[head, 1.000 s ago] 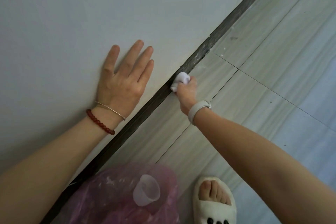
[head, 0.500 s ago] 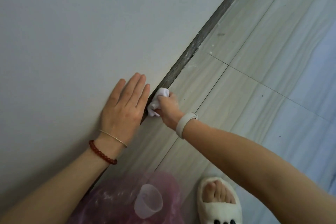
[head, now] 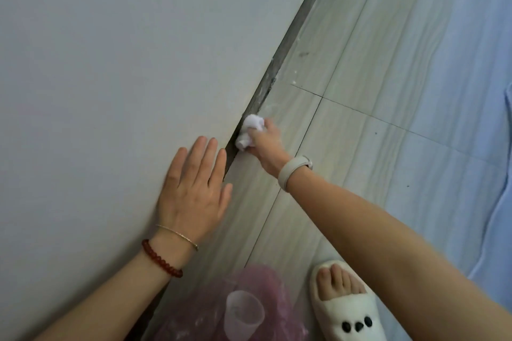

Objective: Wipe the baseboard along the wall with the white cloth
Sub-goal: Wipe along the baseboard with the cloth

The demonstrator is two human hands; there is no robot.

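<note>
Wall (head: 110, 63), one baseboard (head: 293, 36), one cloth (head: 250, 131), two hands (head: 194, 191).

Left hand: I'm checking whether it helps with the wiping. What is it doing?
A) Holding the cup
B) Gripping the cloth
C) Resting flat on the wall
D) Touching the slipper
C: the left hand lies with straight fingers on the wall, while the right hand holds the cloth against the baseboard.

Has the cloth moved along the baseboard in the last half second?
Yes. The white cloth in the right hand has slid along the baseboard away from the person, closer to the floor-tile joint.
</note>
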